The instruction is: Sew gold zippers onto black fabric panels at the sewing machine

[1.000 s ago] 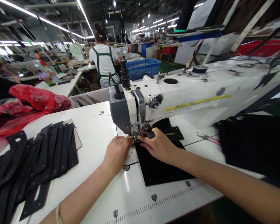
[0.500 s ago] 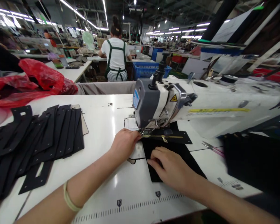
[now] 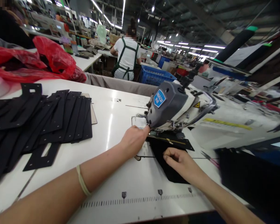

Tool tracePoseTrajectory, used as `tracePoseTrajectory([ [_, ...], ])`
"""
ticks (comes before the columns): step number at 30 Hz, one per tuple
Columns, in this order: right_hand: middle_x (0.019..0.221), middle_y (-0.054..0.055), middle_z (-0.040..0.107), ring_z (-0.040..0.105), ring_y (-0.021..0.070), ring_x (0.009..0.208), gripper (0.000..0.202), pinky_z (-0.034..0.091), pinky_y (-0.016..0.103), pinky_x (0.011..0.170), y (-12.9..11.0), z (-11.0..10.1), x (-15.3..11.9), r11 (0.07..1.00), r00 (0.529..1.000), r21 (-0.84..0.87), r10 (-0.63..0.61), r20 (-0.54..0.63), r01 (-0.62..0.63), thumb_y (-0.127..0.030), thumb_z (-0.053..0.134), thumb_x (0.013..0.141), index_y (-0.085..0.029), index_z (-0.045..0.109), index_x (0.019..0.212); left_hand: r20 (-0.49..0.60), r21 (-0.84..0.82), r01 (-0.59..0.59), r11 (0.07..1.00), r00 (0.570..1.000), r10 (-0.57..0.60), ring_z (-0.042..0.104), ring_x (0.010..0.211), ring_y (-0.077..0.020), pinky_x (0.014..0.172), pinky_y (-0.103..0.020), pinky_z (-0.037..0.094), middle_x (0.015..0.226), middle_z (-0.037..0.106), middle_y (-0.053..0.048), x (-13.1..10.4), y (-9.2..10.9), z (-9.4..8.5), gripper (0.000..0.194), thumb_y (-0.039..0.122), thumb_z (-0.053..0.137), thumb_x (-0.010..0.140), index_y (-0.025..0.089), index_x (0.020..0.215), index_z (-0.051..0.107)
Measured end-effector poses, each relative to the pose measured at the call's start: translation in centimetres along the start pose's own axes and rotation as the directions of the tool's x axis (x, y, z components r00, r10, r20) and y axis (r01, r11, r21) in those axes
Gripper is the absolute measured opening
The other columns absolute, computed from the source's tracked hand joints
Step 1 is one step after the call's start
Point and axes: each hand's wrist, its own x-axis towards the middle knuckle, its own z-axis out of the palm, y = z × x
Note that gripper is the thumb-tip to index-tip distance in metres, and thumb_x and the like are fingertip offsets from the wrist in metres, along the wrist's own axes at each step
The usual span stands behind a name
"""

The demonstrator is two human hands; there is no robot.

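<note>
A white and grey sewing machine (image 3: pixel 177 104) stands on the white table (image 3: pixel 112 124). Under its head lies a black fabric piece (image 3: pixel 171 155) with a gold zipper (image 3: pixel 168 140) along its top edge. My left hand (image 3: pixel 134 140) reaches to the needle area, its fingertips touching the work just below the machine's grey head. My right hand (image 3: pixel 180 161) rests flat on the black fabric, fingers pointing left, pressing it onto the table. Neither hand grips anything that I can see.
A fanned stack of black cut strips (image 3: pixel 37 121) covers the table's left. A red plastic bag (image 3: pixel 39 60) lies behind it. More black fabric (image 3: pixel 254 177) is piled at the right, with small snips (image 3: pixel 210 158) beside it. A person in a green apron (image 3: pixel 126 59) works beyond, near a blue basket (image 3: pixel 154 76).
The view has swung left and lower. My right hand drew back from the presser foot toward me onto the fabric. My left hand stayed at the needle area.
</note>
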Motion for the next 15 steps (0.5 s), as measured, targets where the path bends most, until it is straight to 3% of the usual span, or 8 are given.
tracePoseTrajectory([
  [5, 0.059, -0.003, 0.047, 0.044, 0.0135, 0.056, 0.010, 0.034, 0.026, 0.054, 0.3, 0.6, -0.1, 0.999, 0.997, -0.033, -0.030, -0.069, 0.028, -0.027, 0.044, 0.068, -0.021, 0.043, 0.061, 0.010, -0.038, -0.007, 0.999, 1.000, 0.007, 0.060, 0.065, -0.0189, 0.071, -0.032, 0.046, 0.066, 0.062, -0.002, -0.4, -0.1, 0.2, 0.016, 0.006, 0.052, 0.080, 0.013, 0.095, 0.051],
  [8, 0.059, -0.002, 0.048, 0.045, 0.0137, 0.056, 0.010, 0.034, 0.026, 0.054, 0.3, 0.9, -0.3, 0.997, 0.995, -0.054, -0.051, -0.090, 0.046, -0.027, 0.044, 0.070, -0.021, 0.044, 0.062, -0.011, -0.080, 0.022, 0.997, 1.000, -0.023, 0.059, 0.071, -0.0180, 0.073, -0.032, 0.045, 0.076, 0.062, -0.002, -0.7, 0.1, -0.1, 0.011, 0.009, 0.051, 0.084, 0.014, 0.092, 0.055],
  [12, 0.060, -0.002, 0.049, 0.046, 0.0140, 0.056, 0.013, 0.035, 0.026, 0.054, -0.1, 1.0, -0.6, 0.993, 0.991, -0.083, -0.094, -0.096, 0.086, -0.026, 0.043, 0.074, -0.020, 0.047, 0.063, -0.038, -0.135, 0.066, 0.989, 0.997, -0.072, 0.055, 0.086, -0.0208, 0.074, -0.033, 0.044, 0.095, 0.059, -0.006, -1.3, 1.4, -1.3, 0.005, 0.021, 0.061, 0.082, 0.017, 0.080, 0.062],
  [15, 0.061, -0.001, 0.049, 0.046, 0.0146, 0.057, 0.015, 0.036, 0.027, 0.055, -0.2, 1.1, -0.8, 0.988, 0.984, -0.092, -0.135, -0.113, 0.125, -0.027, 0.043, 0.077, -0.020, 0.048, 0.064, -0.014, -0.191, 0.096, 0.977, 0.995, -0.100, 0.055, 0.082, -0.0191, 0.071, -0.032, 0.044, 0.085, 0.058, -0.002, -2.0, 3.0, -1.6, 0.006, 0.026, 0.067, 0.077, 0.021, 0.074, 0.066],
])
